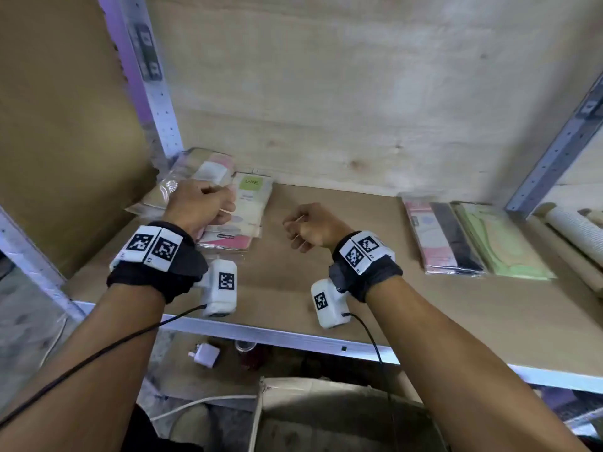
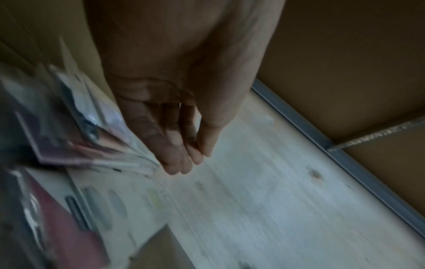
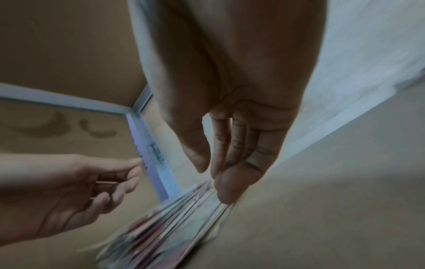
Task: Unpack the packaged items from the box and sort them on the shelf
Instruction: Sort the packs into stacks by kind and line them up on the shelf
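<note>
From the head view, the left hand (image 1: 199,203) is hovering over the pile of packets (image 1: 228,207) lying in the far left corner of the shelf (image 1: 326,288), close to the left upright (image 1: 156,102). Its fingers are loosely curled and holding nothing. The right hand (image 1: 313,228) is hanging over the middle of the shelf, just right of that pile, fingers loosely bent and empty. A second group of packets (image 1: 470,239) is lying at the far right, beside the right upright (image 1: 554,151). Between the two groups a wide stretch of shelf board is lying bare, and the near metal edge (image 1: 293,337) is running under both wrists. Below it, the rim of the box (image 1: 326,386) is showing.

From the left wrist view, blurred, the left hand (image 2: 174,127) is showing relaxed, nearly straight fingers (image 2: 177,163) just beside the edge of the packets (image 2: 92,136), gripping nothing.

From the right wrist view, the right hand (image 3: 234,142) is pointing its relaxed fingers (image 3: 230,187) down by the near end of the fanned packets (image 3: 174,218); whether they are touching cannot be told. The left hand (image 3: 76,191) is showing at the left, loosely curled.
</note>
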The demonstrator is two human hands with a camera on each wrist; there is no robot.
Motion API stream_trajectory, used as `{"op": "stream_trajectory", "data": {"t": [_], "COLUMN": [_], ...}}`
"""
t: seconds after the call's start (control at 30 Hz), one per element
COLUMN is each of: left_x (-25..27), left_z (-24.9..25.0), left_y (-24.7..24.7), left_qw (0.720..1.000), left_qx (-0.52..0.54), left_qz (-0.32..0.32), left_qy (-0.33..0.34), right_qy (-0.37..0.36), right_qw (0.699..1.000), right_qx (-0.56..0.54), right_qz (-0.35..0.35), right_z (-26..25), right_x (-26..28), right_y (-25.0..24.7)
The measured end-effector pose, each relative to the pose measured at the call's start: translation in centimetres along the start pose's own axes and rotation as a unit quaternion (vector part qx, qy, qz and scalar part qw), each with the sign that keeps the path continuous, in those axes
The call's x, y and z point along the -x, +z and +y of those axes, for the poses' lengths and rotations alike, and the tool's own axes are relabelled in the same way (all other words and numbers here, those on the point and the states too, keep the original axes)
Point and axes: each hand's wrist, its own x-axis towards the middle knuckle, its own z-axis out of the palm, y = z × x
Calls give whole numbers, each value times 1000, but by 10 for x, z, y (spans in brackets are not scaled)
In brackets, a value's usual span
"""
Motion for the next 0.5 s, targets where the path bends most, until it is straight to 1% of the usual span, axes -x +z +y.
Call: {"op": "stream_trajectory", "data": {"t": [0.07, 0.13, 0.17, 0.27, 0.4, 0.43, 0.5], "left_x": [-4, -6, -6, -5, -4, -4, -4], "left_z": [-5, -9, -10, -12, -10, -10, -8], "left_y": [-17, -31, -36, -45, -48, -48, -45], "left_qw": [1000, 999, 999, 999, 999, 1000, 1000], "left_qx": [5, 4, -1, -12, -1, 3, 20], "left_qz": [26, 42, 42, 44, 33, 24, 9], "left_qy": [-13, -24, -27, -26, -21, -18, -12], "right_qy": [19, 39, 46, 59, 91, 91, 90], "right_qw": [1000, 998, 999, 996, 987, 986, 991], "right_qx": [-21, -41, -27, 65, 131, 134, 96], "right_qz": [-15, -10, 2, 32, 30, 31, 33], "right_z": [-14, -25, -29, -36, -34, -32, -27], "right_x": [-15, -34, -44, -72, -92, -95, -99], "right_y": [22, 40, 47, 62, 73, 75, 77]}}
